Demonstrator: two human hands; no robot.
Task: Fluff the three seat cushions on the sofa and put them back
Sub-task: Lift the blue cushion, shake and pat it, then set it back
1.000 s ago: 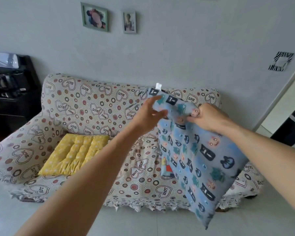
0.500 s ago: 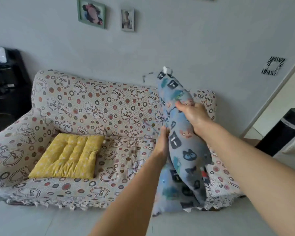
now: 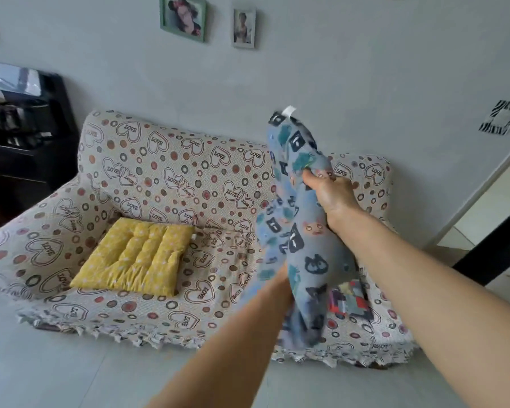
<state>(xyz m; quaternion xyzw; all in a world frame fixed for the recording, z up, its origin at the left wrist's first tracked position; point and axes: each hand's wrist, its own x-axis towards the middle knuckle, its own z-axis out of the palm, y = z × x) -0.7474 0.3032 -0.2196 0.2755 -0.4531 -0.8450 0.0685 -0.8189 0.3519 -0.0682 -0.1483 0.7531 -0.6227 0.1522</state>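
A blue cushion with cat prints (image 3: 309, 248) hangs edge-on in the air above the sofa's right side. My right hand (image 3: 329, 192) grips its upper part, fingers curled into the fabric. My left hand (image 3: 280, 278) is against the cushion's left side lower down, mostly hidden behind it and blurred. A yellow tufted cushion (image 3: 136, 257) lies flat on the left seat of the sofa (image 3: 171, 178). A third cushion with a colourful patchwork print (image 3: 349, 300) lies on the right seat, partly hidden by the blue one.
The sofa wears a cream cover with hearts and circles and stands against a grey wall. A black cabinet (image 3: 21, 148) with appliances is at the left. A doorway and a dark object (image 3: 495, 248) are at the right. Pale floor lies in front.
The blue cushion turned from flat-on to edge-on. My left hand dropped from its top edge to its lower left side. My right hand kept its grip near the top.
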